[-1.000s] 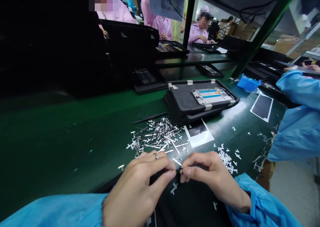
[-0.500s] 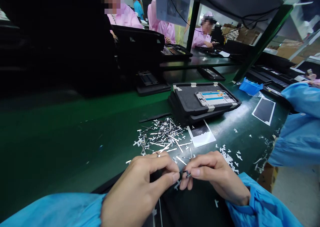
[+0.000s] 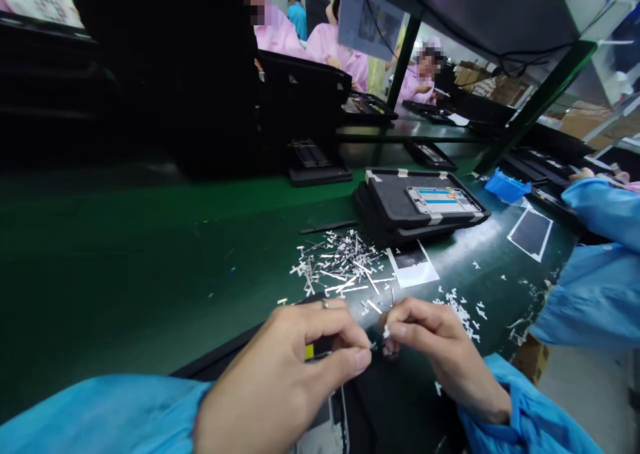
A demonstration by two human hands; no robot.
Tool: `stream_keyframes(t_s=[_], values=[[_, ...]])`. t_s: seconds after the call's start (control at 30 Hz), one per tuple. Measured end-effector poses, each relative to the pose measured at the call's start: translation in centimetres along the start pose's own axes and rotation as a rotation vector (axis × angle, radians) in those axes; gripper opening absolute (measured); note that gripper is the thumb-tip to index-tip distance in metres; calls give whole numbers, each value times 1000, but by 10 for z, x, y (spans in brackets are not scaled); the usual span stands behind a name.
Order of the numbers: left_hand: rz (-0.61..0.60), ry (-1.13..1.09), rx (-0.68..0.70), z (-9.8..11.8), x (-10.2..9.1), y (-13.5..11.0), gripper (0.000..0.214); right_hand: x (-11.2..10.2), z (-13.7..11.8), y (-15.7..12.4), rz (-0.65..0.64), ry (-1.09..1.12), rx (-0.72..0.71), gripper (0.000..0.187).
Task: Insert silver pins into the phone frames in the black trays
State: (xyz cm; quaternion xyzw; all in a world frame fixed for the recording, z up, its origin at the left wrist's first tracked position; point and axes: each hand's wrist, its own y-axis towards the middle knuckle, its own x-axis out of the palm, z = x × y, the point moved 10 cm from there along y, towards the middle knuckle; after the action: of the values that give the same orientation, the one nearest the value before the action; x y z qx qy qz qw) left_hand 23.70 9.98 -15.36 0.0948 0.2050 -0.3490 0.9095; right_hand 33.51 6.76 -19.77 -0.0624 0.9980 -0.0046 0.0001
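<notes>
My left hand [image 3: 295, 367] is closed in a pinch, thumb and forefinger meeting near the middle of the view. My right hand [image 3: 435, 347] is also pinched shut, its fingertips almost touching those of the left. Between the fingertips is a tiny dark and white piece [image 3: 384, 337], too small to name. Both hands hover over a dark tray [image 3: 400, 407] at the table's near edge. A part with a yellow patch [image 3: 310, 352] shows under the left hand. A heap of small silver strips [image 3: 345, 264] lies just beyond the hands.
A stack of black trays [image 3: 395, 204] carries a phone frame [image 3: 443, 201] with blue strips. A white sheet [image 3: 413, 265] and white scraps [image 3: 457, 307] lie on the green table [image 3: 125, 261]. A person's blue sleeve [image 3: 595, 274] is at the right. People in pink work behind.
The view has swung left, so everything sits further right in frame. My hands stay pinched together over the tray, now raised slightly, and a yellow-marked part shows beneath the left one.
</notes>
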Motion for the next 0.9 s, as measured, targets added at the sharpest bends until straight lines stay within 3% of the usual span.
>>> stream_keyframes(t_s=[0.1, 0.2, 0.3, 0.43, 0.5, 0.57, 0.77, 0.83, 0.9], values=[[107, 129, 61, -5, -20, -19, 22, -27, 1, -16, 143, -258, 0, 18], [224, 313, 121, -16, -36, -44, 22, -62, 9, -41, 284, -709, 12, 25], [257, 458, 158, -25, -40, -58, 23, -93, 11, -66, 433, -1075, -51, 27], [208, 558, 157, -32, -33, -52, 30, -92, 3, -81, 475, -1536, -226, 34], [232, 614, 168, -31, -31, -49, 32, -76, -1, -80, 446, -1616, -282, 28], [277, 683, 190, -30, -31, -50, 33, -43, -4, -75, 357, -1575, -367, 19], [365, 858, 274, -39, -33, -78, 22, 96, -12, -65, 133, -1363, -854, 29], [332, 926, 302, -46, -30, -90, 20, 117, -13, -58, 122, -1296, -904, 35], [274, 967, 340, -53, -27, -100, 21, 122, -14, -50, 132, -1248, -901, 39]])
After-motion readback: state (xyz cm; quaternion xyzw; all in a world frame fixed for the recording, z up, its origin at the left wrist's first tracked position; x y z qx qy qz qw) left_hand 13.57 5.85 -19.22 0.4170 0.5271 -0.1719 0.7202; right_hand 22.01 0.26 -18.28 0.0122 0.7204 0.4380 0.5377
